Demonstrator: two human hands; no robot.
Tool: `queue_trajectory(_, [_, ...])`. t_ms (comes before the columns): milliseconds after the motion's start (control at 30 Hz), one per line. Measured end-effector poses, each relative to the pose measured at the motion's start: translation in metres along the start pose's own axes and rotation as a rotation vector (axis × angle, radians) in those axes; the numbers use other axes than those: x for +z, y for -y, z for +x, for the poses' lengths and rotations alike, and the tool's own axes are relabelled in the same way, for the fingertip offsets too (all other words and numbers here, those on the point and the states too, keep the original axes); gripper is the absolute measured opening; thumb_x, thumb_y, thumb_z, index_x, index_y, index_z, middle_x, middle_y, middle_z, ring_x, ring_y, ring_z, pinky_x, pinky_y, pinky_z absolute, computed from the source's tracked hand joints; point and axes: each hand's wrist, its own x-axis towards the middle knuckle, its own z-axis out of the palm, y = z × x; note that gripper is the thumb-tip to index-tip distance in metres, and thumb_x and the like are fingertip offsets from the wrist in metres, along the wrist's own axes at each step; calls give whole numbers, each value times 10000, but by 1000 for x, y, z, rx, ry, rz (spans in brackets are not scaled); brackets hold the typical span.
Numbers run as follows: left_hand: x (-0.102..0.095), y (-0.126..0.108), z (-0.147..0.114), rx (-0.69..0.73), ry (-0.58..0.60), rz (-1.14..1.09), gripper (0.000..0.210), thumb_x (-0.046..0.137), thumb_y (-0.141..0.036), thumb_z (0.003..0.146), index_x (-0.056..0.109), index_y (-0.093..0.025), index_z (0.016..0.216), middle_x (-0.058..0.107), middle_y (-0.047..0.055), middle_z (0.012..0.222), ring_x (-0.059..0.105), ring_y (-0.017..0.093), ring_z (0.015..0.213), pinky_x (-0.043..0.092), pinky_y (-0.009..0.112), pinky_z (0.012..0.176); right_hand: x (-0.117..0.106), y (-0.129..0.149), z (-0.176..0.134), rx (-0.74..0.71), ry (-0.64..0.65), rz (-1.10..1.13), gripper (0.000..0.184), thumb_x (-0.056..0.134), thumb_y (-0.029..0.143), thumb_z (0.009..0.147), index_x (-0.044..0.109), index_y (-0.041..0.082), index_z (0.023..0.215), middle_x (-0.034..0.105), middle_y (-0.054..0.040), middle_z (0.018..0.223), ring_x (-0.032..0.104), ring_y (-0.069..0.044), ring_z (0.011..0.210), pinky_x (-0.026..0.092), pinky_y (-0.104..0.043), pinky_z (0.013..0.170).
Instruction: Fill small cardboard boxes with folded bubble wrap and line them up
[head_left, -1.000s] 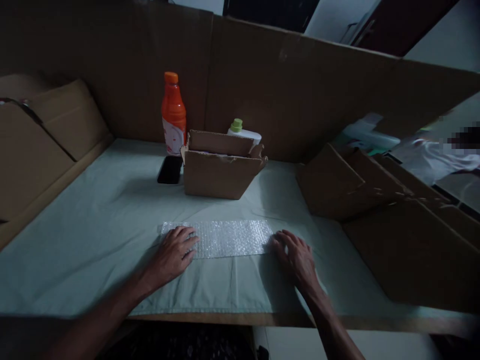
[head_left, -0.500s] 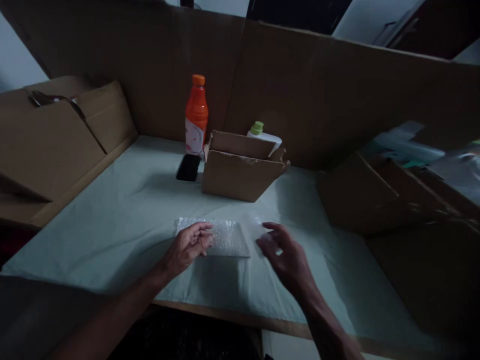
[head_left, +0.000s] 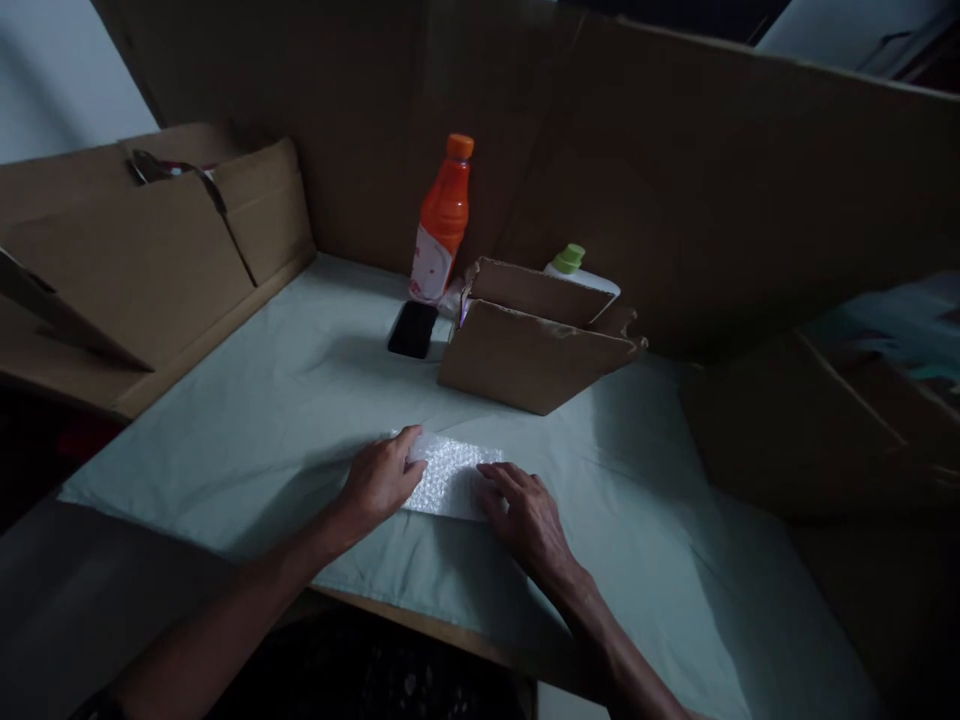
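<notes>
A flat rectangular piece of bubble wrap [head_left: 448,478] lies on the cloth, near the front of the table. At its left end is my left hand [head_left: 382,476], thumb and fingers closed on the edge. My right hand [head_left: 525,510] has its fingers bent over the opposite end. Both palms face down or inward, and the fingertips partly cover the wrap's two ends. Whether anything lies inside the wrap cannot be made out.
Behind the wrap stands an open cardboard box [head_left: 529,360], with a white green-capped bottle [head_left: 570,262] at its back. A black phone [head_left: 412,330] lies beside an orange bottle [head_left: 446,205]. Larger cardboard boxes flank the table, left [head_left: 150,270] and right [head_left: 780,420]. A cardboard wall [head_left: 712,180] rises behind.
My right hand, earlier raised and blurred right of the bubble wrap, has come left onto its right end. My left hand has closed on the left end. The view has swung, shifting the background rightward.
</notes>
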Motion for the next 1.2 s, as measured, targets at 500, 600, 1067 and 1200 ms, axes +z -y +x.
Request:
queue_trajectory(500, [18,-2,-17,495,-152,418,461,502,-175,932,498,-195,1393,467,140,1504,376,322,1420,336,495,1138,23,4,1,-87,-46,-146,209,505,180,961,693,194,1050,703,-98,1062,627,-234,845,502,-356,761])
queue_trajectory(600, [31,4,-19,559,-3,433,440,464,-225,969,489,-227,1408,451,92,1536,333,280,1456,246,494,1199,24,1,1,-88,-53,-139,227,501,192,963,701,204,1068,705,-102,1069,630,-239,846,506,-364,762])
queue_trajectory(1067, [42,16,-23,539,-56,405,460,485,-247,964,484,-237,1424,450,80,1546,359,266,1453,232,486,1222,-2,-11,16,382,0,127,177,648,356,816,607,222,707,631,-12,631,570,-179,575,298,-258,527])
queue_trajectory(1200, [44,19,-24,524,-88,294,464,528,-198,917,523,-222,1380,442,104,1543,351,277,1459,277,499,1209,3,-8,22,364,-69,235,156,614,305,779,523,225,681,563,33,566,509,-140,509,315,-236,502])
